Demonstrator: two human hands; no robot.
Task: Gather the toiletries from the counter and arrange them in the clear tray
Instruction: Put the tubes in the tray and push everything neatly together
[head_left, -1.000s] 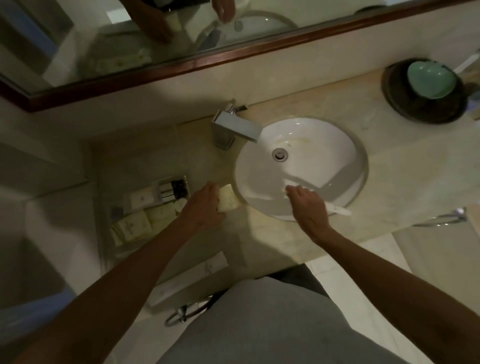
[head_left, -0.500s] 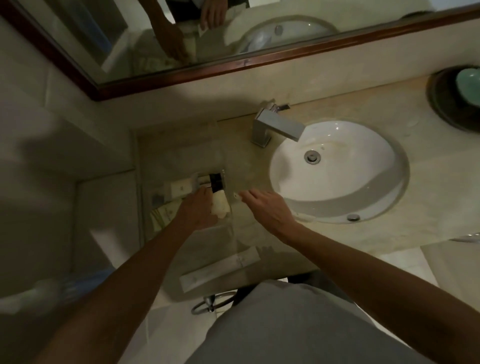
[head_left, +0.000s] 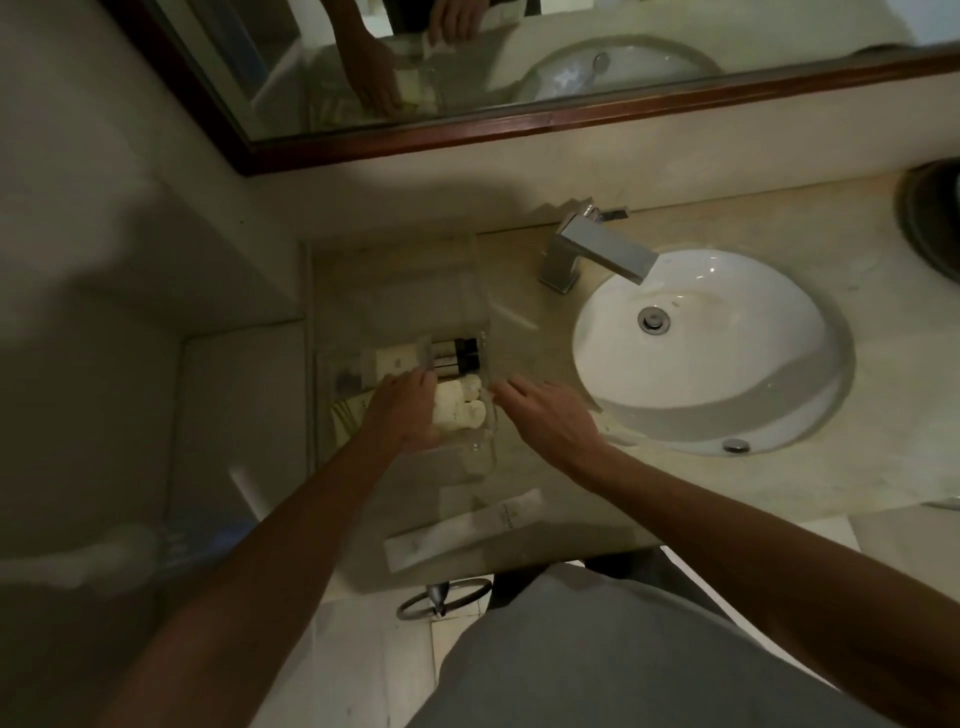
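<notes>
The clear tray stands at the left end of the counter. It holds dark-capped little bottles, a white box, yellow-green packets and cream packets. My left hand is inside the tray, its fingers closed against the cream packets. My right hand hovers flat just right of the tray, fingertips at its right wall. Its palm side is hidden; the mirror shows something small and white at its fingers. A long white sachet lies on the counter near the front edge.
A square chrome faucet and a white oval sink sit right of the tray. A dark bowl is at the far right. The wood-framed mirror runs along the back wall. A towel ring hangs below the counter.
My left hand carried a cream packet from beside the sink into the tray. My right hand left the sink's front rim and moved left to the tray's right wall.
</notes>
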